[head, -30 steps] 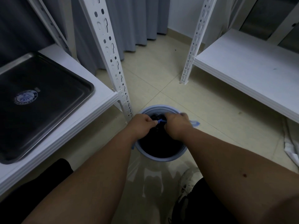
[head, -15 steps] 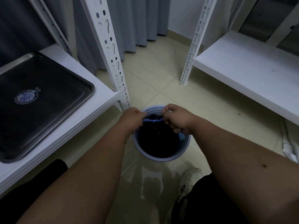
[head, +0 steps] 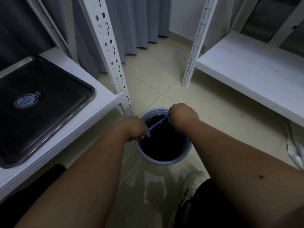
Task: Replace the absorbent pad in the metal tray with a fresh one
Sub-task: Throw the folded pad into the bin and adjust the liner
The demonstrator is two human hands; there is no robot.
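Both hands are fisted over the bin (head: 185, 155) on the floor, the left hand (head: 134, 129) and right hand (head: 182, 115) pinching a blue strip (head: 157, 124) taut between them. The metal tray (head: 88, 91) lies on the shelf (head: 105, 97) to the left, nearer the left hand, bare, no pad visible.

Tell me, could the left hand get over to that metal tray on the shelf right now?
Probably yes, once it lets go. The left hand is pinching a blue strip over the bin. The tray lies uncovered on the shelf just left of it, with nothing between.
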